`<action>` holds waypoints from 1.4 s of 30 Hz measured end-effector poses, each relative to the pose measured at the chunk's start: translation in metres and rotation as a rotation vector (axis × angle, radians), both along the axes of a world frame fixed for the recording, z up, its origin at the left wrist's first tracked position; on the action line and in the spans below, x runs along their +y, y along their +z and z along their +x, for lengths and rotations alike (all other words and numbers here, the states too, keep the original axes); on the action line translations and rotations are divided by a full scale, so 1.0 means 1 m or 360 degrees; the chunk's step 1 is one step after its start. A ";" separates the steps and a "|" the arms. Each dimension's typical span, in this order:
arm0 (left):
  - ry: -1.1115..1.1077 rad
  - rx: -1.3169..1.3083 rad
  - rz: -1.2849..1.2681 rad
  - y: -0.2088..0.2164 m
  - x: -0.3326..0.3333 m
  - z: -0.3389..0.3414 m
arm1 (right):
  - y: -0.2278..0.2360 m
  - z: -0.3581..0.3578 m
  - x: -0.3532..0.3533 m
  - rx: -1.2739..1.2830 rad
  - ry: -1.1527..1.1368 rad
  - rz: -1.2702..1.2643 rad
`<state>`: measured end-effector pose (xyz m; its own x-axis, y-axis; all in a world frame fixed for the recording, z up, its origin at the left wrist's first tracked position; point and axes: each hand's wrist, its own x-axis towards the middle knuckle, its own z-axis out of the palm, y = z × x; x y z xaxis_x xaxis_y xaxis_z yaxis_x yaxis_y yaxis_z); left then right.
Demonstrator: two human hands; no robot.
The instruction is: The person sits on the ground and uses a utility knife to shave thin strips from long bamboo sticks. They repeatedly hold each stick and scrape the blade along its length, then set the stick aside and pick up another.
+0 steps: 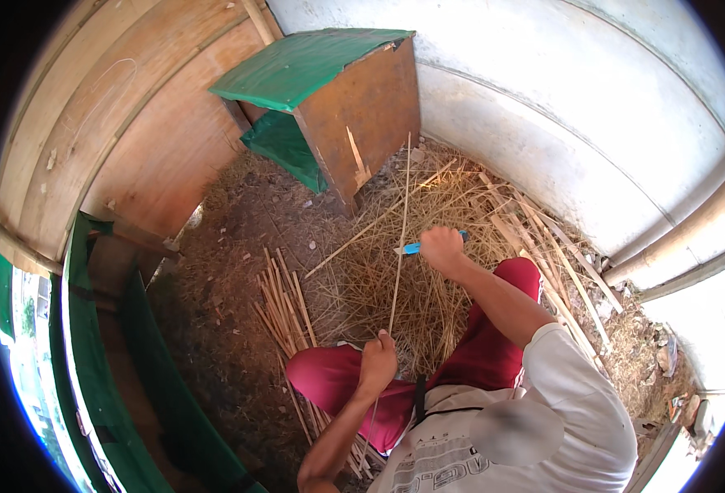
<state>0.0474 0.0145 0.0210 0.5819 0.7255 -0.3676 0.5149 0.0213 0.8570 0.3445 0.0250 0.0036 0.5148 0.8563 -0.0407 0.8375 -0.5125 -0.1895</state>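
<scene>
My left hand is closed round a long thin bamboo strip. The strip runs from beside my left forearm, up through the fist, and on toward the wooden cabinet. In my right hand is a blue-handled cutter knife, gripped in a fist. Its short blade points left and meets the strip, or comes very close to it, well above my left hand. Whether the blade bites into the strip cannot be made out. Below both hands lies a heap of pale shavings, between my crossed legs in red trousers.
A bundle of split bamboo strips lies by my left knee. More wider slats lie at the right along the white wall. Ahead stands a wooden cabinet with a green top. Green-covered shelving stands at the left.
</scene>
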 end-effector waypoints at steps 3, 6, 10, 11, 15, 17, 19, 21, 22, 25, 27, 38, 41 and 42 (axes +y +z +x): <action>-0.0016 -0.0124 -0.0318 -0.002 0.007 -0.001 | -0.003 0.001 -0.004 -0.0054 0.0016 0.0055; 0.0157 -0.0109 -0.1391 0.036 0.015 0.006 | 0.003 0.004 -0.005 0.0009 -0.0008 -0.0076; 0.0193 -0.0009 -0.1054 0.037 0.010 0.009 | 0.005 0.005 -0.001 0.0041 0.0007 -0.0103; 0.0199 0.0019 -0.0943 0.038 0.008 0.010 | 0.004 0.005 -0.002 0.0038 0.0003 -0.0087; 0.0177 -0.0191 -0.1280 0.028 0.016 0.006 | 0.011 0.002 -0.003 0.0065 -0.0044 -0.0028; 0.0200 -0.0203 -0.1328 0.035 0.015 0.008 | 0.019 0.002 -0.002 0.0071 -0.0039 -0.0108; 0.0156 -0.0254 -0.1560 0.033 0.018 0.004 | 0.024 -0.001 -0.003 0.0068 -0.0007 -0.0144; 0.0116 -0.0355 -0.1809 0.025 0.025 0.000 | 0.030 0.000 -0.003 0.0041 0.0053 -0.0127; 0.0100 -0.0433 -0.1940 0.018 0.031 -0.002 | 0.032 -0.001 -0.003 0.0044 0.0051 -0.0109; 0.0081 -0.0488 -0.2111 0.013 0.037 -0.006 | 0.036 -0.003 -0.004 0.0044 0.0020 -0.0011; 0.0067 -0.0427 -0.2065 0.019 0.038 -0.001 | 0.037 -0.007 -0.005 0.0028 -0.0027 0.0122; 0.0277 -0.0265 -0.0748 0.005 0.010 0.011 | 0.037 0.000 -0.004 -0.0167 0.0252 0.0416; 0.0268 -0.0389 -0.0791 0.014 0.013 0.013 | 0.049 -0.003 -0.006 -0.0024 0.0163 0.0349; 0.0308 -0.0376 -0.0926 0.017 0.014 0.015 | 0.053 -0.005 -0.007 0.0047 0.0120 0.0300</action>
<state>0.0625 0.0284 0.0385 0.5738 0.5465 -0.6100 0.2547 0.5889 0.7671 0.3397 0.0182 0.0567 0.4498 0.8863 0.1100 0.8649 -0.4015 -0.3012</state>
